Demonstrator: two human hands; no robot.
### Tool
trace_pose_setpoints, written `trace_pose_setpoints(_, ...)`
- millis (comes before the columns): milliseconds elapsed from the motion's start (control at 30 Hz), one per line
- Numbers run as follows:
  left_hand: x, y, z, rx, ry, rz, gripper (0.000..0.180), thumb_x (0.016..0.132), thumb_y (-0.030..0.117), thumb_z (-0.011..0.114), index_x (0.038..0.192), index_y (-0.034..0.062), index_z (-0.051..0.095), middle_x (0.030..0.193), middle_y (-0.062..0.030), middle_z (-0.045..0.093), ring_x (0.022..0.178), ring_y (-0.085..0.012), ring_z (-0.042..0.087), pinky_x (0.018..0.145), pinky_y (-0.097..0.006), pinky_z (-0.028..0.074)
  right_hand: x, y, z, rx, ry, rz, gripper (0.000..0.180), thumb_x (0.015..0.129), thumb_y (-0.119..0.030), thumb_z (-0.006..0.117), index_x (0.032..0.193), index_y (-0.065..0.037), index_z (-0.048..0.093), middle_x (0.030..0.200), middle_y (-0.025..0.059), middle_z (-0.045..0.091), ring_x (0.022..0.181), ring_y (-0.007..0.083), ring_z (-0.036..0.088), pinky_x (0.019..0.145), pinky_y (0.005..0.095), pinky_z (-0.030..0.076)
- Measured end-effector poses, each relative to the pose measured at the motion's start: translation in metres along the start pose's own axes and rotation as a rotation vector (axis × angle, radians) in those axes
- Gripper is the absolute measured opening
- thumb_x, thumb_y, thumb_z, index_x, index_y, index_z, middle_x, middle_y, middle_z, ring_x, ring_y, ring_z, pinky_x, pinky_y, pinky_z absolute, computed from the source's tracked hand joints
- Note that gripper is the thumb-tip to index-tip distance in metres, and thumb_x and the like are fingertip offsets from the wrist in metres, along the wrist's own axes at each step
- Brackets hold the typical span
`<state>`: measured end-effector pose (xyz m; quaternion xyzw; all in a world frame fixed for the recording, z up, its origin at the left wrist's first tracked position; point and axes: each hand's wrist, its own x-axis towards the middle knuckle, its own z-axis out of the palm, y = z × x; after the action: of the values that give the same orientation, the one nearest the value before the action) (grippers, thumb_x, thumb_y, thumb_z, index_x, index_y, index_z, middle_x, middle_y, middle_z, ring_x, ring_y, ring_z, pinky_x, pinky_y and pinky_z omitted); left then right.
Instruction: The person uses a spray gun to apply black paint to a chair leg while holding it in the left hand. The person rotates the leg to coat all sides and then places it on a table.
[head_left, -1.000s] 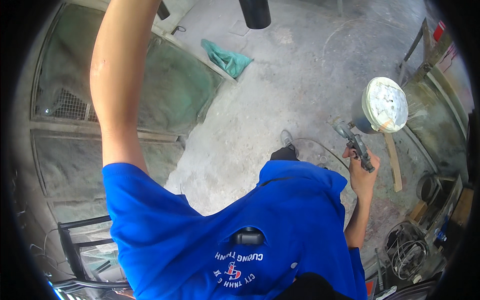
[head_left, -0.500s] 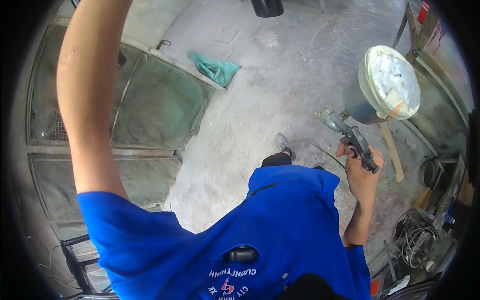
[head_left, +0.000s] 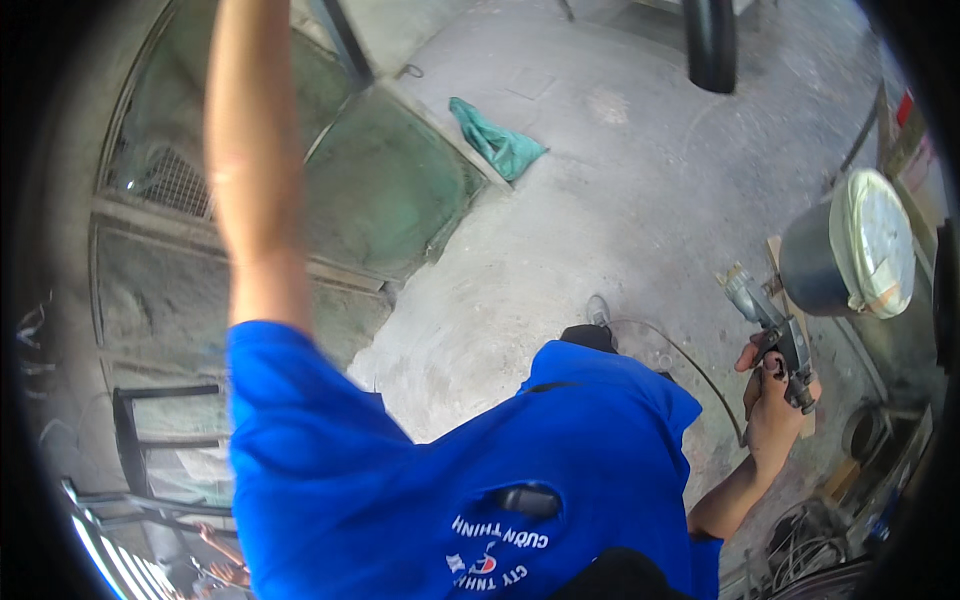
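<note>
My right hand (head_left: 778,405) is closed around a metal spray gun (head_left: 792,345) at the right, its nozzle toward the far left. Right beside the gun is a dark paint cup (head_left: 815,260) with a pale, stained lid; it appears joined to the gun by a small fitting. A thin hose (head_left: 690,365) runs over the floor to below my right hand. My left arm (head_left: 258,190) is raised and reaches past the top edge, so the left hand is out of sight. Near it a dark bar (head_left: 342,45) slants in from the top.
A black tube (head_left: 710,50) hangs at the top right. A green bag (head_left: 495,140) lies on the concrete floor, beside framed, stained panels (head_left: 385,190). Dark metal frames (head_left: 165,440) and another person's arm (head_left: 222,550) show at lower left. Coiled cables (head_left: 805,555) lie at lower right.
The view has shifted, moving the floor things rightward. My right hand, with the spray gun and cup, is lower and farther right. The slanted bar and another person's arm have come into view.
</note>
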<state>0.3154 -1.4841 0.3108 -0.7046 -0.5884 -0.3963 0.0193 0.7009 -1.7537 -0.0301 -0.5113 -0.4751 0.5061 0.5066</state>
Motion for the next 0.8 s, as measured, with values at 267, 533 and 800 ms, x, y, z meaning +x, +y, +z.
trace_pose_setpoints(267,0.054,-0.226,0.045,-0.026,0.093,-0.327,0.079,0.091,0.055,0.069,0.141,-0.0048,0.057,0.133,-0.0228,0.065,0.123,-0.0313,0.060,0.106,-0.043,0.046,0.047,0.006,0.016,-0.065,0.083,0.108,0.020,0.103,-0.018,0.061,0.100,0.001,0.067,0.074,0.0005,0.063,0.050,0.0012,0.039,0.047,0.0218,0.027)
trace_pose_setpoints(533,0.089,-0.191,0.064,-0.260,-0.008,-0.156,0.050,0.101,0.052,0.054,0.111,0.0050,0.066,0.094,-0.0098,0.069,0.079,-0.0200,0.065,0.075,-0.038,0.056,0.060,0.027,0.024,-0.123,0.101,0.147,0.022,0.101,-0.014,0.060,0.086,0.001,0.067,0.065,-0.0037,0.055,0.051,0.0012,0.040,0.048,0.0230,0.027)
trace_pose_setpoints(800,0.014,-0.036,0.038,-0.112,0.137,0.110,0.022,0.092,0.026,0.061,0.078,0.0085,0.063,0.065,-0.0001,0.055,0.057,-0.0115,0.050,0.052,-0.032,0.039,0.065,0.022,0.027,-0.100,0.044,0.102,0.023,0.102,-0.017,0.060,0.090,0.001,0.068,0.065,-0.0043,0.055,0.051,0.0010,0.040,0.048,0.0234,0.027)
